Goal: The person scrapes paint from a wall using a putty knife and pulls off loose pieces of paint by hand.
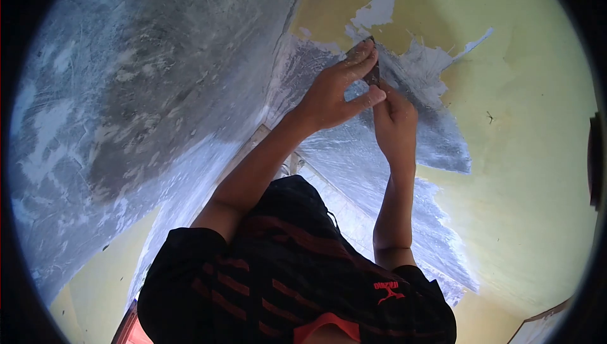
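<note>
A dark, flat blade-like scraper (374, 73) lies against the wall where bare grey plaster (404, 72) meets yellow paint (518, 154). My left hand (338, 91) reaches in from the left, its fingers pressed together along the upper part of the blade and its thumb at the lower end. Just below, my right hand (395, 116) is closed round the lower end of the scraper, touching the left thumb. The fingers hide much of the tool. Ragged pale patches (379, 4) show in the paint above the hands.
A large grey, scratched wall surface (152, 78) fills the left side, meeting the other wall at a corner. A dark object (594, 160) is at the far right edge. My black and red shirt (297, 268) fills the bottom. Something red (131, 328) shows at lower left.
</note>
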Demonstrator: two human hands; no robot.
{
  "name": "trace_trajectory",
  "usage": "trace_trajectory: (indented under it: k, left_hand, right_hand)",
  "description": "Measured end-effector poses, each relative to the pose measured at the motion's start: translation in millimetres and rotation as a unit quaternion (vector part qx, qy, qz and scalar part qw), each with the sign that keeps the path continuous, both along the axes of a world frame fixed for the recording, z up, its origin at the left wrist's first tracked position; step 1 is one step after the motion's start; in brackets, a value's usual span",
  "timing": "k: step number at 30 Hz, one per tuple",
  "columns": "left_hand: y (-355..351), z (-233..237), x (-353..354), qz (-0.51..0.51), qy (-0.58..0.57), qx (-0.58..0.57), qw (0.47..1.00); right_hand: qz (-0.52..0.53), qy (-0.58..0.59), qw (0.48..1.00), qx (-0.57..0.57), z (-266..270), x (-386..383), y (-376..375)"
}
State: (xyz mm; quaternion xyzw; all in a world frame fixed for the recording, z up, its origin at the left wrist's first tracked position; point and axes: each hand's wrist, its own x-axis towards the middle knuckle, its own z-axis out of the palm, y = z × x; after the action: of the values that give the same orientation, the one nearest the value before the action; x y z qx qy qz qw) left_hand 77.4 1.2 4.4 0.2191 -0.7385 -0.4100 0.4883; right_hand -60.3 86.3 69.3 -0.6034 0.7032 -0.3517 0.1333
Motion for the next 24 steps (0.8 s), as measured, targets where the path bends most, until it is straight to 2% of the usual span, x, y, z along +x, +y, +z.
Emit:
trace_trajectory:
  k: [2,4,10,14,17,19,24]
  left_hand:
    - [0.2,1.0,0.8,-0.002,-0.006,-0.006,1.0]
    - [1.5,1.4,-0.8,0.015,-0.009,-0.019,1.0]
    - [-4.5,2.3,4.9,0.026,-0.034,-0.017,0.999]
    - [-4.0,-2.7,0.0,0.025,-0.029,-0.027,0.999]
    - [-9.5,-5.8,-3.2,0.04,-0.013,-0.02,0.999]
    - [-6.9,-7.6,-3.8,0.017,0.015,0.0,1.0]
    - [-2.0,-3.3,-9.2,0.021,0.054,0.033,0.998]
  right_hand:
    - [0.002,-0.02,1.0,-0.014,-9.4,-3.7,-2.0]
    - [0.016,-0.113,0.993,-0.001,-17.5,-9.8,-8.3]
    - [-0.004,-0.106,0.994,0.029,-24.8,-7.1,-12.2]
    - [0.011,-0.142,0.99,-0.005,-30.0,-12.4,-14.6]
    - [0.03,-0.093,0.994,-0.046,-21.2,-9.1,-18.4]
    - [-0.003,-0.034,0.999,0.012,-7.1,-2.5,-8.0]
    - [0.021,0.0,0.999,0.027,19.6,-3.6,-14.8]
